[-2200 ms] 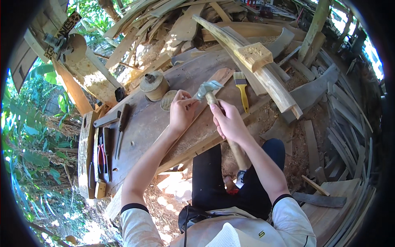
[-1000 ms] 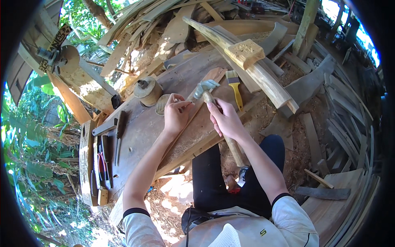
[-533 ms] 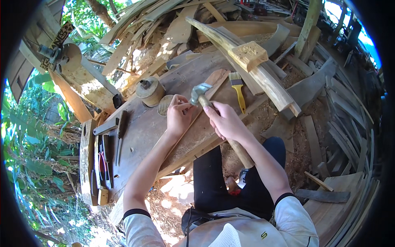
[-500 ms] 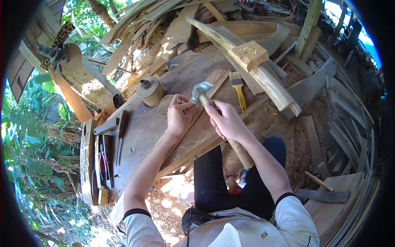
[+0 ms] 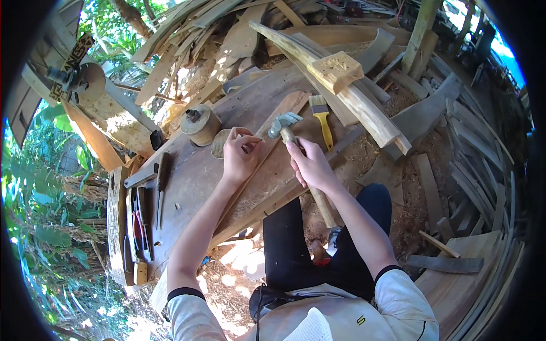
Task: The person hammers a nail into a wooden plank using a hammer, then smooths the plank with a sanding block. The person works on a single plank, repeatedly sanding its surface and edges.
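My right hand (image 5: 311, 164) is closed around the wooden handle of a hammer (image 5: 285, 123). Its metal head hangs over a long thin wooden strip (image 5: 294, 103) lying across the workbench (image 5: 196, 187). Just left of the hammer head, my left hand (image 5: 241, 160) is pinched, with thumb and fingertips together above the strip. Whatever sits in that pinch is too small to name. A round shallow container (image 5: 218, 145), partly hidden by the left hand, stands next to it. Behind that is a squat round pot (image 5: 201, 125) with a dark top.
A yellow-handled paintbrush (image 5: 323, 124) lies right of the hammer. Pliers (image 5: 137, 223), a screwdriver-like tool (image 5: 161, 184) and other hand tools lie at the bench's left end. A long timber piece (image 5: 364, 111) crosses the far right side. Wood offcuts (image 5: 475, 148) are piled around.
A wider gap now separates the hammer head from my left hand. That hand has shifted slightly left, and the hammer a little to the right.
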A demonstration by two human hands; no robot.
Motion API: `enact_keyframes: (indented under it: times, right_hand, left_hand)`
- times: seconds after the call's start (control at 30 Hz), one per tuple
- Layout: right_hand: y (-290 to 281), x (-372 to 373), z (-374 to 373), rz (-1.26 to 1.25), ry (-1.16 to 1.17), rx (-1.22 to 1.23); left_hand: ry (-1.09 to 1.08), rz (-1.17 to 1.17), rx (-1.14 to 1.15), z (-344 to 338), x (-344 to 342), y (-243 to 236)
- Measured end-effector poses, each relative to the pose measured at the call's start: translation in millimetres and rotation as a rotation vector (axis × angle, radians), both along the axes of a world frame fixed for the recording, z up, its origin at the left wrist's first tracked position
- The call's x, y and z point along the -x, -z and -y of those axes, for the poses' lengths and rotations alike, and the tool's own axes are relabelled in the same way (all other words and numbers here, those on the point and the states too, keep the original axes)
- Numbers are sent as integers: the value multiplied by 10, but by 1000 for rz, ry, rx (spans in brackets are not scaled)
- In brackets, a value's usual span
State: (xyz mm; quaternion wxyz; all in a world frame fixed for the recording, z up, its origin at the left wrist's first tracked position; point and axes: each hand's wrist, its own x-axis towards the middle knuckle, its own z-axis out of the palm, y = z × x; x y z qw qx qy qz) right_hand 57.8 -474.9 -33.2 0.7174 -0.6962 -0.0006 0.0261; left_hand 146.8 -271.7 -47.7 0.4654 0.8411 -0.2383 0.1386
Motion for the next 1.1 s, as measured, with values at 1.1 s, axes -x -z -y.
enact_keyframes:
  times: [1.1]
  right_hand:
    - [-288,66,-61,4,-78,147]
  left_hand:
    - [4,34,-27,29,0,44]
